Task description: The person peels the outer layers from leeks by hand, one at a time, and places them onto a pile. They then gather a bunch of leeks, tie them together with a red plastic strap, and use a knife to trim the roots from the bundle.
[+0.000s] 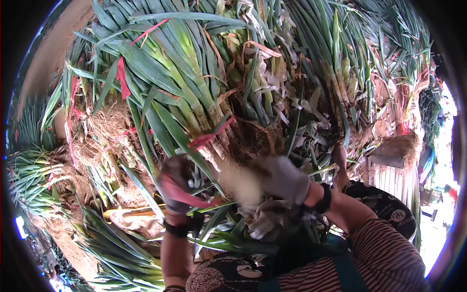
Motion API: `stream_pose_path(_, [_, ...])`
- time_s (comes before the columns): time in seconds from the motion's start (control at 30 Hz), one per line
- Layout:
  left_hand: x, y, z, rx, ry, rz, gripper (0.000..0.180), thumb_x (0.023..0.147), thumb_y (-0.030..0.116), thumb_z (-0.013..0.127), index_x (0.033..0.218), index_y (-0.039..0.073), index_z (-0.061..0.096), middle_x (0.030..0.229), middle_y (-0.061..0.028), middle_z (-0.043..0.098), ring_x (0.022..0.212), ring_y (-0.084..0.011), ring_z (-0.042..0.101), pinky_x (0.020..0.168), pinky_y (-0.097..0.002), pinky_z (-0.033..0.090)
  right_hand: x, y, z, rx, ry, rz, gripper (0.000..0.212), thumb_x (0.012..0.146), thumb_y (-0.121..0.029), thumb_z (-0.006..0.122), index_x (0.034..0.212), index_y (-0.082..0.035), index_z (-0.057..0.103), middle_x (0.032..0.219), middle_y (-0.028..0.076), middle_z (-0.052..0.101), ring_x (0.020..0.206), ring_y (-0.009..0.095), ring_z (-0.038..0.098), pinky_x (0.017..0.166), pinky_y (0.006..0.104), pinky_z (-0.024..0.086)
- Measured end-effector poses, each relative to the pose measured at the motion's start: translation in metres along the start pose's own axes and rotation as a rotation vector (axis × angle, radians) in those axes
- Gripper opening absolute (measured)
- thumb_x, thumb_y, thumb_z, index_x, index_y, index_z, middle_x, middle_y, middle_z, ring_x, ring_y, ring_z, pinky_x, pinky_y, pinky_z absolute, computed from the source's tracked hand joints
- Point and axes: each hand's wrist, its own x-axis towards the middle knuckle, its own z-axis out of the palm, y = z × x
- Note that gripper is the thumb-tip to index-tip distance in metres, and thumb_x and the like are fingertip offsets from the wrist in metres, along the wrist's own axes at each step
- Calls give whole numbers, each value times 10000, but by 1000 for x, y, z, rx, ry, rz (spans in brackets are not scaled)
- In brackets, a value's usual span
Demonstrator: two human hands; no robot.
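A big bunch of leeks (187,92) lies in front of me, green leaves pointing away and pale stalks toward me. Around its stalks runs a red tie strip (206,138). My left hand (175,185), in a grey glove, is closed at the near left of the bunch, with a loose red strip (187,197) running across it. Close to the bunch's root end is my right hand (284,180), also gloved and smeared by motion, so its fingers are unclear. Between the hands is a pale blurred shape (241,185), perhaps the roots.
More leek bunches (321,44) are heaped at the back and right, some with red ties. Tangled roots (112,121) show at the left. Loose leaves (121,243) and dry peelings (270,219) lie near my knees. A grey box-like thing (389,158) is at the right.
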Motion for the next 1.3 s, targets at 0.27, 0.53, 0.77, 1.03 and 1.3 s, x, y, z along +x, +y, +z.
stream_pose_path(0.27, [26,-10,-19,-111,86,-141,423,1015,392,498,1005,6,673,723,-37,656,549,-84,518,510,-237,417,50,31,18,-56,333,41,240,859,-271,697,957,-55,660,808,156,681,765,344,675,656,401,536])
stream_pose_path(0.53, [-8,7,-15,254,71,2,331,976,243,582,754,3,632,582,-61,583,514,-149,551,497,-292,425,95,7,27,-134,339,29,292,876,-337,686,858,-48,650,693,146,622,645,361,608,569,430,480])
stream_pose_path(0.77, [-17,6,-5,58,-38,-44,362,992,267,563,762,-3,633,591,-37,570,540,-100,538,500,-252,407,122,14,47,853,73,402,256,914,-285,657,852,-41,696,589,32,548,488,122,513,480,298,410])
stream_pose_path(1.03, [-12,-1,-10,-250,94,-356,397,980,384,582,869,10,653,676,-12,627,566,-71,548,496,-233,404,68,46,31,1265,-82,398,267,912,-252,635,910,13,674,590,-9,527,485,75,485,452,253,384])
stream_pose_path(1.3, [-27,-9,11,-74,-37,-24,297,967,259,597,780,30,620,684,-46,630,604,-128,604,534,-267,466,80,20,20,91,187,307,459,846,-445,687,778,9,665,644,169,625,581,338,619,577,425,489])
